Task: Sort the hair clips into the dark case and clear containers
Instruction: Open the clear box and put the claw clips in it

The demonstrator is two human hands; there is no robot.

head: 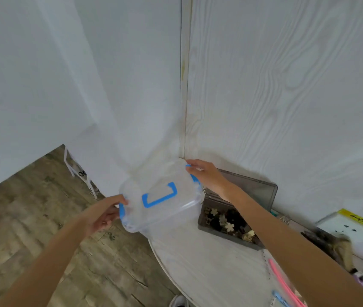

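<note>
Holding, head view: we grip a clear lidded container (160, 197) at both ends, near the centre of the frame, over the far edge of the white table (209, 273).
Left hand (104, 212): fingers curled round the blue latch at the container's lower-left end, holding it.
Right hand (204, 173): fingers bent over the upper-right end by the other blue latch, holding it.
Why two hands: we judge the end-to-end grip keeps the box level, perhaps ready to unlatch the lid; its blue handle (159, 196) lies flat on top.
Dark case (231, 220): open, just right of the container, lid leaning against the wall, hair clips (229, 227) already inside.
Lower right of frame: more clips (331, 240) lie loose in a blurred pile, still unsorted, we judge.
Bottom edge: a pink-edged bag (284, 284).
</note>
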